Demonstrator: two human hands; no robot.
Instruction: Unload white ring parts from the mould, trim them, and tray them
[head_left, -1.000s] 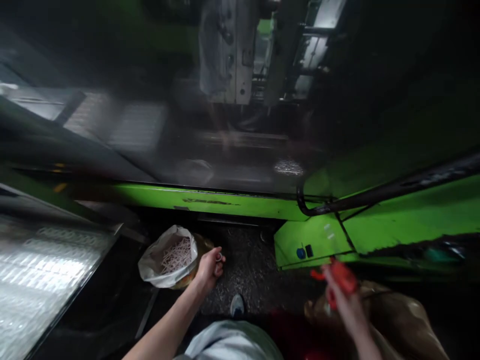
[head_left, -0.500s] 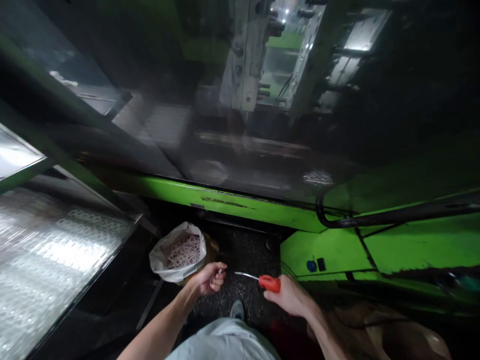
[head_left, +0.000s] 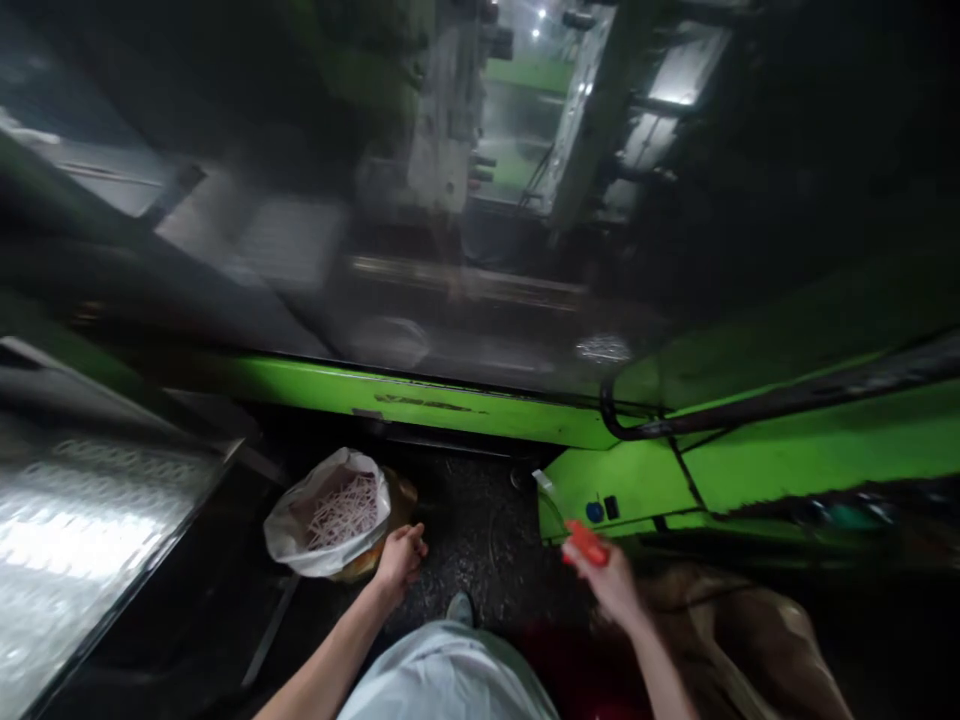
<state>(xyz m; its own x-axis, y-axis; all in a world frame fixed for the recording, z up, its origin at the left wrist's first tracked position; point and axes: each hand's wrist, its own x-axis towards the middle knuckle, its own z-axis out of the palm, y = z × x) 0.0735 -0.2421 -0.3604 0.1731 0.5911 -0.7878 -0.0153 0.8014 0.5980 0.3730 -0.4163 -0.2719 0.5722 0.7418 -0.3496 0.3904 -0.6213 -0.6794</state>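
Note:
My right hand (head_left: pixel 611 580) is closed around a tool with an orange-red handle (head_left: pixel 587 543). Its thin shaft points up and left, smeared by motion, with a pale tip (head_left: pixel 543 482) in front of the green panel. My left hand (head_left: pixel 403 555) has its fingers curled together, and whatever they hold, if anything, is too small to make out. Just left of that hand stands an open white sack (head_left: pixel 281 535) full of thin pale pink sticks (head_left: pixel 343 512).
Ahead runs a green machine frame (head_left: pixel 300 385) below a dark transparent panel. A black pipe (head_left: pixel 645 430) crosses the green panel (head_left: pixel 585 470) on the right. A shiny metal surface (head_left: pixel 82 530) lies at left, and a brown sack (head_left: pixel 720 620) at lower right.
My right hand has moved right and swung the tool's shaft upward, away from my left hand. The left hand stays curled beside the sack. The camera view has shifted slightly right.

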